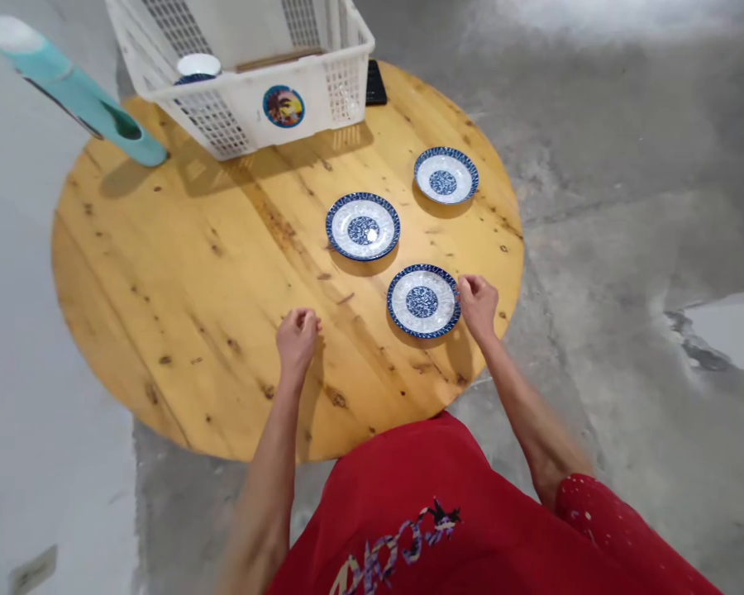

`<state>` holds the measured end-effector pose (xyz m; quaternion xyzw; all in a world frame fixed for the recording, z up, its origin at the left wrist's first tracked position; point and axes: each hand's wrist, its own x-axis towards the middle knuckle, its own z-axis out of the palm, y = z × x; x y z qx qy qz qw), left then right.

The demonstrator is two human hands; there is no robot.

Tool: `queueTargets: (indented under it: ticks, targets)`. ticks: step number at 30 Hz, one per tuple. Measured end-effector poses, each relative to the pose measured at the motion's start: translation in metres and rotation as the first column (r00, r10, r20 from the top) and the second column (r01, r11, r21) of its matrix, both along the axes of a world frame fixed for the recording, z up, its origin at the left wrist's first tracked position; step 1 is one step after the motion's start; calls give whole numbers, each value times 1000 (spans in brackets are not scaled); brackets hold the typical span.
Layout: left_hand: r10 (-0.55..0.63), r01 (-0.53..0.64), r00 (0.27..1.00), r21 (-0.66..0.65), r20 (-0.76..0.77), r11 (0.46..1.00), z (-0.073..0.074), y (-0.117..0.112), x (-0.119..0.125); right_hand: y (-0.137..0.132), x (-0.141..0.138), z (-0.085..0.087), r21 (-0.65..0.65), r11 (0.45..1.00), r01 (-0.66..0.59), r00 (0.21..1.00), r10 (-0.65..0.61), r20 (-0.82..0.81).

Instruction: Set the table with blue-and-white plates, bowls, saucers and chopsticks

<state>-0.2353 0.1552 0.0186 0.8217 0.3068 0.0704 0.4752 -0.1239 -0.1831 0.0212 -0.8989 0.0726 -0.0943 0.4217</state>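
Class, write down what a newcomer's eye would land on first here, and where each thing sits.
Three blue-and-white plates sit on the right half of a round wooden table, the nearest plate touched at its rim by the right hand. The left hand rests curled on bare wood, and a white plastic crate stands at the far edge.

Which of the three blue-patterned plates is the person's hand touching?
The plate nearest the person: the right hand holds its right rim. The middle plate and the far plate lie untouched beyond it.

3 plates [422, 301] | 1 crate [248, 107] | 1 bowl [199, 64] | 1 table [192, 273] | 2 hands [298, 335]
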Motion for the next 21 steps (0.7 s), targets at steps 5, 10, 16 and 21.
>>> queueTargets:
  ticks: [5,10,16,21]
  targets:
    - [-99,100,995,142,-17,985,5,19,88,63,88,2,-155,967,-200,979,191,-68]
    - [-151,158,987,211,-52,965,-6,20,157,110,145,-25,-261,937,-233,972,212,-104]
    - [-206,194,977,175,55,965,-48,27,205,120,174,-57,-228,907,-355,933,360,-19]
    - [-212,202,975,131,67,971,-57,31,217,117,181,-70,-174,923,-342,939,338,-54]
